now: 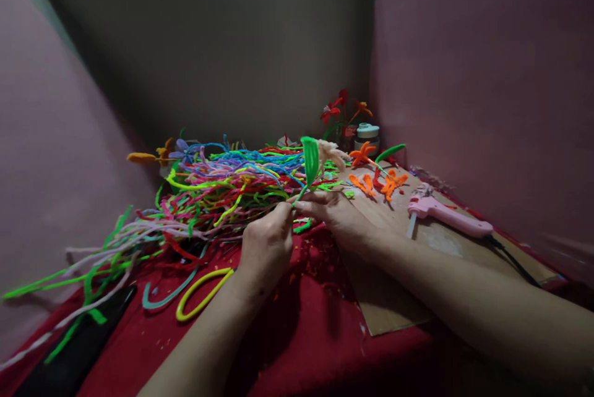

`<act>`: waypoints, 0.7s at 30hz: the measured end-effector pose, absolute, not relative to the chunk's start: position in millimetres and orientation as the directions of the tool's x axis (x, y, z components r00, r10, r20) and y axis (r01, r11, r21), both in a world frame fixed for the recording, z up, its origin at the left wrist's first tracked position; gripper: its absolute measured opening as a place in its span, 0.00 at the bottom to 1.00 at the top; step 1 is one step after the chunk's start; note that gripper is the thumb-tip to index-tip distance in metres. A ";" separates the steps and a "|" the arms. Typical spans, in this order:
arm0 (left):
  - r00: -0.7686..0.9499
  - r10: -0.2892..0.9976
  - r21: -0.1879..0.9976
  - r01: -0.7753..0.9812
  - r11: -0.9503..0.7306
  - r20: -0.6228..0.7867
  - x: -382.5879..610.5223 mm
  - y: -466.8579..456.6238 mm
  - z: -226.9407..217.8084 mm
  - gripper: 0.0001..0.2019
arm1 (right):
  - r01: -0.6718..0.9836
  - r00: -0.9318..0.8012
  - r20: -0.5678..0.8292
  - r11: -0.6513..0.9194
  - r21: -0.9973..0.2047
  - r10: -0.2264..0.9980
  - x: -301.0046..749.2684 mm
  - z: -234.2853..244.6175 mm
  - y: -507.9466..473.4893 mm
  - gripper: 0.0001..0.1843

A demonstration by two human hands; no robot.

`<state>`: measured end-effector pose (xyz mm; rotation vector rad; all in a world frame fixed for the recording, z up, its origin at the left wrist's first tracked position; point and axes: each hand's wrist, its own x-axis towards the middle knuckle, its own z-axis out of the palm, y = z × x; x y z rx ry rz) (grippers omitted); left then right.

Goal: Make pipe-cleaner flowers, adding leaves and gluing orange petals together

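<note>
My left hand (pixel 269 239) is closed, its fingertips pinching a thin green pipe-cleaner stem (pixel 301 193). Across from it, my right hand (pixel 341 217) grips the same stem between thumb and fingers, so both sets of fingertips nearly meet. A broad green pipe-cleaner leaf (pixel 310 161) stands upright at the top of the stem. Just right of the leaf is a pale cream fuzzy flower (pixel 333 153); whether it joins this stem I cannot tell. The stem's lower end is hidden by my fingers. Behind both hands spreads a heap of multicoloured pipe cleaners (pixel 241 183).
A pink glue gun (pixel 450 214) lies on a brown board (pixel 394 298) at right, near orange pipe-cleaner flowers (pixel 392 182). Red flowers (pixel 330 111) and a lidded jar (pixel 367 137) stand behind. On the red cloth (pixel 288 347) are a yellow loop handle (pixel 204 295) and a flat black object (pixel 78 341).
</note>
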<state>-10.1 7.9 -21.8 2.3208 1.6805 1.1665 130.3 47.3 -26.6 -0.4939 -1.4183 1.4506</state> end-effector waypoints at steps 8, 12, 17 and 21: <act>0.042 0.975 0.946 0.235 -0.223 0.219 -4.6 1.7 -2.6 0.09 | -0.292 -0.537 0.407 0.290 -0.911 0.739 137.3 -9.2 37.4 0.12; 0.116 0.981 0.987 0.022 -0.160 0.156 -8.1 2.8 -2.9 0.09 | -0.185 -0.496 0.348 0.295 -0.937 0.796 141.1 2.5 31.5 0.11; 0.218 0.974 0.982 -0.186 -0.017 0.058 -10.6 4.5 -2.4 0.07 | -0.239 -0.493 0.324 0.232 -0.943 0.808 141.0 -4.9 37.4 0.07; 0.375 0.927 0.938 -0.311 0.151 -0.025 -13.9 4.3 -1.3 0.07 | -0.416 -0.554 0.323 0.081 -0.906 0.767 138.0 -18.3 45.7 0.11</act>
